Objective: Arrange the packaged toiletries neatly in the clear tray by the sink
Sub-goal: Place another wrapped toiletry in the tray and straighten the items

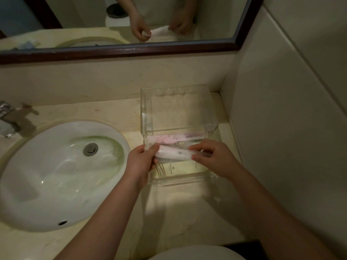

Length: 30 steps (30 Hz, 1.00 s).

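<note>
Left hand (143, 160) grips the left end of a long white packet (174, 153) between thumb and fingers. Right hand (212, 156) pinches the packet's right end. The packet lies level, left to right, over the near half of the clear tray (148, 113); contact with the tray floor cannot be determined. Just beyond it, inside the tray, rests a pink packet (169, 138), parallel to the first. A printed flat item lies under the white packet, detail unclear. The tray stands on the beige table (116, 113), right of the white sink (47, 175). Faucet (7, 119) at far left. Mirror (120, 21) on the far wall.
</note>
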Tool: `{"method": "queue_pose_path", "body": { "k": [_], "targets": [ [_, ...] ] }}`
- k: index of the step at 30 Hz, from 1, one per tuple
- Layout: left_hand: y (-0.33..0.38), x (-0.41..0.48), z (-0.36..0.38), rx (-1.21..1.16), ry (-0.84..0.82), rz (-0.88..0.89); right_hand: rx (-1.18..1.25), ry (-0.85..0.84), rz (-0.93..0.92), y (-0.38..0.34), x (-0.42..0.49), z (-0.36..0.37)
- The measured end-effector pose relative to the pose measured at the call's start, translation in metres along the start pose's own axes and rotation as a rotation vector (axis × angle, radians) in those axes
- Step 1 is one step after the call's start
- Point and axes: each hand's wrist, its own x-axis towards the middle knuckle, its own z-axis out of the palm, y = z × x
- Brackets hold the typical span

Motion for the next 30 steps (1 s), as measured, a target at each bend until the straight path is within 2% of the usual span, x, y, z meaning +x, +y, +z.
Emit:
{"method": "queue_pose_path", "body": {
  "k": [5,7,10,13,19,23,26,30],
  "targets": [
    [0.006,0.006,0.007,0.073,-0.038,0.146,-0.073,-0.121,0.122,0.000,0.001,0.003],
    [0.011,0.004,0.009,0.090,-0.105,0.199,-0.139,-0.168,0.105,-0.003,0.004,0.006],
    [0.020,-0.003,0.014,0.242,-0.218,0.285,-0.173,-0.179,0.070,-0.013,0.011,0.014],
    [0.022,-0.006,0.019,0.259,-0.180,0.313,-0.201,-0.178,0.035,-0.021,0.014,0.027],
    [0.006,0.001,0.006,-0.092,-0.086,0.095,-0.131,-0.172,0.094,-0.018,0.004,0.038],
    [0.002,0.011,-0.006,-0.222,0.016,0.002,-0.194,-0.214,0.259,-0.006,0.000,0.021],
    [-0.003,0.016,-0.011,-0.079,-0.007,-0.020,-0.131,-0.088,0.358,0.004,0.002,0.004],
    [-0.009,0.027,-0.010,0.443,0.102,0.193,0.060,0.149,0.466,0.011,0.014,-0.007]
  ]
}}
